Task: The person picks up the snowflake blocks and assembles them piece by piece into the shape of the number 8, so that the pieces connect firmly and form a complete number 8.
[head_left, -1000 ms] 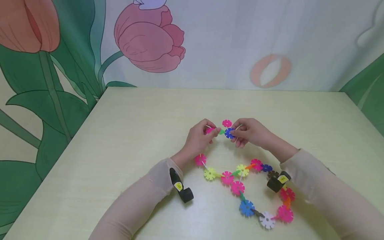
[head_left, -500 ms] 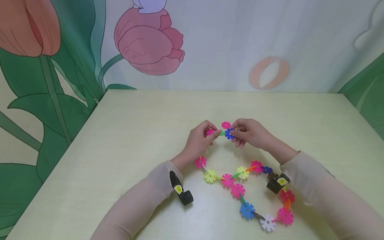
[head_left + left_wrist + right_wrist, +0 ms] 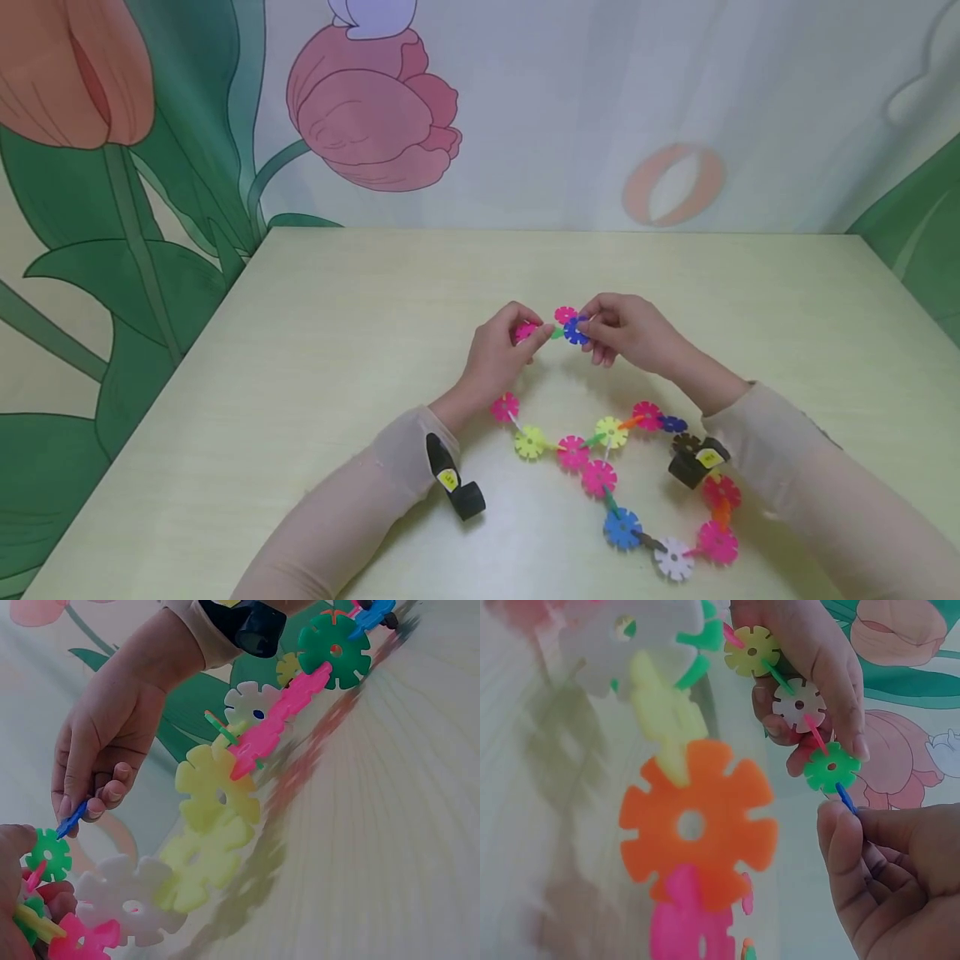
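My left hand (image 3: 495, 354) grips one end of a chain of notched flower-shaped plastic discs, with a pink disc (image 3: 527, 332) showing between its fingers. A green disc (image 3: 832, 766) sticks out past the left fingertips. Thumb and fingers of my right hand (image 3: 630, 333) pinch a blue disc (image 3: 845, 798), turned edge-on to the green one. The two rims meet at a notch; how deeply they interlock I cannot tell. Just beyond the blue disc lies a loose-looking pink disc (image 3: 566, 314). Below the hands, the rest of the chain, including a white disc (image 3: 674, 559), rests on the table.
The pale wooden table (image 3: 337, 333) reaches back to a wall with painted flowers. A light-blue disc (image 3: 622, 529) and a yellow disc (image 3: 530, 443) belong to the looped chain near the forearms. Black wrist cameras (image 3: 467, 500) hang from both sleeves.
Both hands keep nearly the same pose on the green and blue discs. The right hand has risen very slightly. The head view has tilted up a little.
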A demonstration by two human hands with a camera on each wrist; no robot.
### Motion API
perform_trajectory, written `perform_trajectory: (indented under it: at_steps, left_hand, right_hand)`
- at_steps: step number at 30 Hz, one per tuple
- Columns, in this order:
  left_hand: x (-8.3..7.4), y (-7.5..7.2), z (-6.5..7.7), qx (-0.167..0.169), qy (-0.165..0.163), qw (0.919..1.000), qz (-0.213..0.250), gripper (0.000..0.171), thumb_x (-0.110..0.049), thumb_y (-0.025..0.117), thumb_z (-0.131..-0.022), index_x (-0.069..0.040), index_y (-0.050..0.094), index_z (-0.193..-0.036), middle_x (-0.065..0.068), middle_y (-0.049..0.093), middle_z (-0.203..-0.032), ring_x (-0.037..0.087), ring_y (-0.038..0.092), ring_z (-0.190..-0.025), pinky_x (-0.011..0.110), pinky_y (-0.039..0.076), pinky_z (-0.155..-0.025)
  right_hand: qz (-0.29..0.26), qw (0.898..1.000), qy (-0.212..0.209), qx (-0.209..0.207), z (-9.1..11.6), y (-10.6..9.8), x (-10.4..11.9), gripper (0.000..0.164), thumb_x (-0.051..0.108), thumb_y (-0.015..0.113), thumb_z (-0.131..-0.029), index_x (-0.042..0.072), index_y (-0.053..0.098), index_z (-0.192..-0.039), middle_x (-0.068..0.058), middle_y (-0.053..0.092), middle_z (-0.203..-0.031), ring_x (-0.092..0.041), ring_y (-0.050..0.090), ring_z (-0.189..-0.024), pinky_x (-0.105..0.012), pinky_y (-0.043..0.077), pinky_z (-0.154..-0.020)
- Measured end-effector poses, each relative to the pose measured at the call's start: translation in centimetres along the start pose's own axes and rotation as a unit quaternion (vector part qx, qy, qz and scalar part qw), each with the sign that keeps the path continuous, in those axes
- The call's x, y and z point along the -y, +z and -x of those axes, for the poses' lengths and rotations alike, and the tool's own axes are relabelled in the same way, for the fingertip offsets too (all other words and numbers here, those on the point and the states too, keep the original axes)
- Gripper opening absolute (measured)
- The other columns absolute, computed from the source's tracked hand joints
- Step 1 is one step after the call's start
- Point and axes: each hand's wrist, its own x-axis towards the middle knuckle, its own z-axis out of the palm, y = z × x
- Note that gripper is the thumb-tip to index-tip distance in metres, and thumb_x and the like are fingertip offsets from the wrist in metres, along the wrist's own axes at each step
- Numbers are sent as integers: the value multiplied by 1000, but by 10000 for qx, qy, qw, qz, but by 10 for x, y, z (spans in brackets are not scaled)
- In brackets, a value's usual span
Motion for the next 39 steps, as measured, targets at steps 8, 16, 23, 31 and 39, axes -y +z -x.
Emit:
perform_trajectory:
  at_steps: [8,16,23,31,39]
  left_hand:
    - [0,1,2,6,62,9999,152,24,-31,63,-93,-10,58,-103,9,66,-87,12,59,-64,22,49,-63]
    - [3,2,2,-224,236,9995,-58,18,-27,62,-94,-10,59,-99,8,69,-88,13,58,-64,21,50,-61]
    - [2,-2,-1,214,-31,9991,-357,26,-32,61,-94,-17,61,-116,5,71,-101,14,63,-76,23,50,-66]
    - [1,-5,-3,489,381,9899,-1276,51,-35,74,-84,-21,54,-129,3,69,-110,16,64,-89,24,49,-71]
    - [2,-2,-2,355,600,9834,-1674,38,-32,74,-84,-20,63,-118,0,64,-91,14,53,-79,21,40,-66]
  right_hand:
    - [-153,9997,-129,147,-3,5,-2,15,6,56,-96,-4,58,-106,-17,67,-82,-16,63,-62,-23,55,-62]
    - [-879,9957,10,286,-10,13,-1,20,8,52,-98,-8,55,-110,-10,64,-79,-10,60,-63,-19,54,-64]
    - [-590,9979,22,274,-17,11,-6,18,8,55,-97,-6,58,-108,-13,64,-79,-15,60,-62,-19,52,-61]
    - [-682,9971,49,322,-22,11,-6,21,8,62,-92,-5,52,-104,-6,65,-75,-18,64,-64,-21,54,-62]
    - [-70,9993,145,338,-22,6,-7,20,18,61,-94,-1,57,-100,-18,67,-86,-21,65,-68,-26,55,-61]
